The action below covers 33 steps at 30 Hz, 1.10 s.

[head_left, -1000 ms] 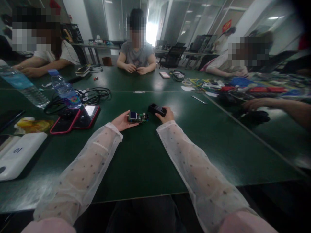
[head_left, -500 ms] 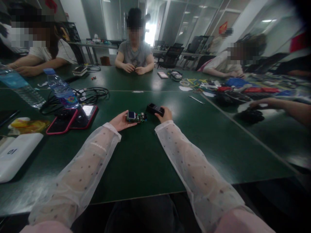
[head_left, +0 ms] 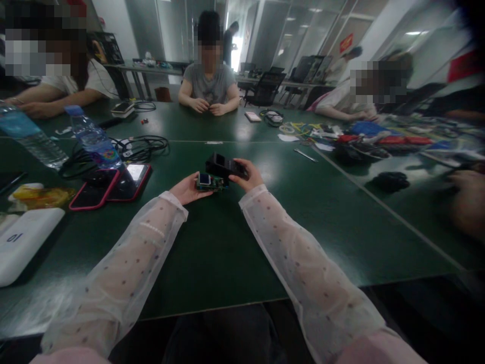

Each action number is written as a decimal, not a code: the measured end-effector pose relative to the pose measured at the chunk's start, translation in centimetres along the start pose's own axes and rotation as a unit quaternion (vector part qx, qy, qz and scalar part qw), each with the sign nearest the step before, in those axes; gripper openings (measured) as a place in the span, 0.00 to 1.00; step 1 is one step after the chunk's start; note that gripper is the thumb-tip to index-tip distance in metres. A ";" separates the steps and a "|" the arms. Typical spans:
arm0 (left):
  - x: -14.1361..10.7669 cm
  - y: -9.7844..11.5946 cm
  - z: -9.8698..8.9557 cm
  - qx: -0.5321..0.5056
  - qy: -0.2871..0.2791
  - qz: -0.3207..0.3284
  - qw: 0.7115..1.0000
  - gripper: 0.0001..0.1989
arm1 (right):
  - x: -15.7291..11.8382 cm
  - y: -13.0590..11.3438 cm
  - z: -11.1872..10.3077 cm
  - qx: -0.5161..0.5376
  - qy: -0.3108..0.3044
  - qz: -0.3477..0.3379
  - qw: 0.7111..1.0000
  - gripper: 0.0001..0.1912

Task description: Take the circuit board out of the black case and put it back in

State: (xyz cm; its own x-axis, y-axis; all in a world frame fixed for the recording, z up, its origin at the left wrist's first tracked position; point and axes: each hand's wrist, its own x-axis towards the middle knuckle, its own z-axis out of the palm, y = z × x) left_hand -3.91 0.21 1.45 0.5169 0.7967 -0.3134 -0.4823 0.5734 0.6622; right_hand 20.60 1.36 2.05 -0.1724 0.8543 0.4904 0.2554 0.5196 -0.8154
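Note:
My left hand (head_left: 186, 189) grips a small green circuit board (head_left: 214, 184) that carries a little square screen (head_left: 205, 179). The board lies screen side up, with the thumb at its left end and fingers beneath it. In my right hand (head_left: 250, 175) is a black plastic case (head_left: 223, 165) with a rectangular window near its left end. Thumb and fingers pinch the case by its right end. It is tilted just behind and above the board, overlapping it in view; whether the two touch I cannot tell.
Left of my hands lie two red-edged phones (head_left: 94, 190), a water bottle (head_left: 93, 136), black cables (head_left: 147, 145) and a white box (head_left: 26, 245). A metal tool (head_left: 305, 155) and a black bundle (head_left: 390, 181) lie to the right. Other people sit around the green table (head_left: 227, 253).
My right hand has brought the black case leftward, to just behind the circuit board. The left hand has barely moved. A neighbour's hand at the right has left the black bundle.

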 end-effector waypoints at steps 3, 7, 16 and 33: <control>-0.2 -0.1 0.1 0.004 -0.009 0.020 1.000 0.24 | -0.4 -1.1 0.9 -0.002 -0.045 -0.016 0.999 0.32; -0.3 -0.1 0.4 0.004 0.007 0.011 1.000 0.23 | -0.7 -0.6 1.4 -0.026 -0.079 -0.029 0.996 0.30; 0.4 -0.2 0.1 0.009 0.053 0.005 0.999 0.29 | -1.0 2.2 2.5 -0.074 -0.139 -0.012 0.987 0.29; -0.2 -0.2 0.7 0.027 0.058 0.014 0.998 0.25 | -1.4 2.6 2.7 -0.058 -0.126 -0.017 0.990 0.31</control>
State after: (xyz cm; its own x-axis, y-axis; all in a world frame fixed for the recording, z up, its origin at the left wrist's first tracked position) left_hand -3.46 -0.18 1.88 0.4164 0.8311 -0.3687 -0.4545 0.5415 0.7073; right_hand 18.96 1.48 -1.59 -0.4102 0.8136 0.4121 0.3515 0.5580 -0.7517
